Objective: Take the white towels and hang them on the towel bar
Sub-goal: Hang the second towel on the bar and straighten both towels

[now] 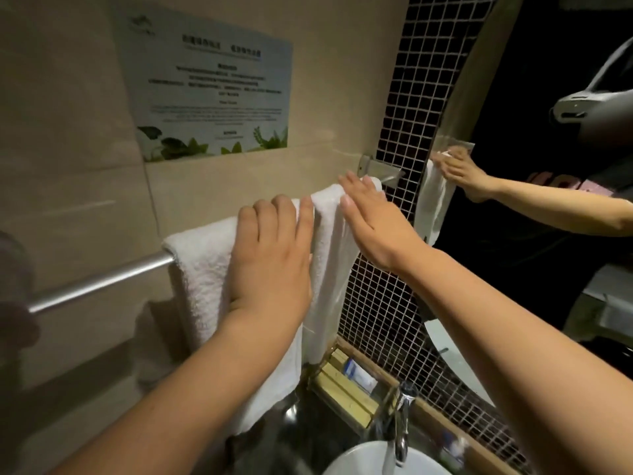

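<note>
Dim bathroom corner: beige tiled wall on the left, a strip of dark mosaic tile with white grout beside it, mirror on the right.

Counts:
- 1 brushed-metal towel bar, running from lower left up to a metal wall bracket.
- 2 white terry towels, both draped over the bar, side by side and touching. Wide white towel on the left, hanging well down; narrow folded white towel on the right, just short of the bracket.
- 2 bare hands. Left hand lies flat on the wide towel, fingers extended and slightly spread, no grip. Right hand rests palm-down on the narrow towel's top fold, fingers straight and together — pressing, not clutching.
- 1 laminated notice with leaf print on the wall above the bar.
- 1 chrome faucet over 1 white round basin.
- 1 wooden tray of small amenity packets below the towels.

Hard to read: notice text is blurred, illegible. Bar's left end sits behind a blurred dark shape at the frame edge. Basin cut off by the bottom edge. Tray packets too small to identify. Mirror shows one hand on a towel — the rest of the reflection is dark.
</note>
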{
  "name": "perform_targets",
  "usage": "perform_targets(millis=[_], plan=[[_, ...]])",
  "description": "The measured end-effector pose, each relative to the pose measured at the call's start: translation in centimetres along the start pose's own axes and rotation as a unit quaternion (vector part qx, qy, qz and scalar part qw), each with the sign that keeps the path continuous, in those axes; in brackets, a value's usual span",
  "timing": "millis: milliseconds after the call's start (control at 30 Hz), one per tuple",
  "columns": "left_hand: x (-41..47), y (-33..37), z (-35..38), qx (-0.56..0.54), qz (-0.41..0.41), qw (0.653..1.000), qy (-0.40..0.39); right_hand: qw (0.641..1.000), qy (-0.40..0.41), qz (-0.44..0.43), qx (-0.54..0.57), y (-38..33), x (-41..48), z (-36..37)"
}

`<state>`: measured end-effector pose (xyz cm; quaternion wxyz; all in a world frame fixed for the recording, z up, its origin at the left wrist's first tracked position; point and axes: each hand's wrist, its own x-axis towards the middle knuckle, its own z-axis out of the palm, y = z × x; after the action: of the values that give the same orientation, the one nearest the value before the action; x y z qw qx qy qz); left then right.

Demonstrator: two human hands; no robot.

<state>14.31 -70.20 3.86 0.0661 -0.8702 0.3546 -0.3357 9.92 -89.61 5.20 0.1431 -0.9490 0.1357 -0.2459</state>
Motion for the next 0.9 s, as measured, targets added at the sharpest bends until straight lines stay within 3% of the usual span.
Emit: perform_targets(millis=[267,633,733,800,900], plan=[[-0.4,0.5,-0.6,-0.032,-0.009,0.999,-0.005,0.998,-0.04,0.008,-0.044,-1.3,2.0,-1.1],[1.3,-0.2,-1.6,-0.081,-0.03,0.995,-0.041,0.997,-0.014,0.039,-0.059,-2.2,4.9,0.6],[2.1,-0.6,-2.0,-0.084,-0.039,0.995,-0.044,0.993,0.113,0.004,0.037,-2.0,3.5,1.7],[2.3,-0.8,-2.1,-0.084,-0.04,0.995,-0.045,0.968,0.23,-0.003,0.103,-1.8,1.9,2.8],[2.2,-0.8,-1.8,-0.078,-0.037,0.995,-0.046,0.956,0.273,-0.033,0.107,-1.9,-0.7,4.0]])
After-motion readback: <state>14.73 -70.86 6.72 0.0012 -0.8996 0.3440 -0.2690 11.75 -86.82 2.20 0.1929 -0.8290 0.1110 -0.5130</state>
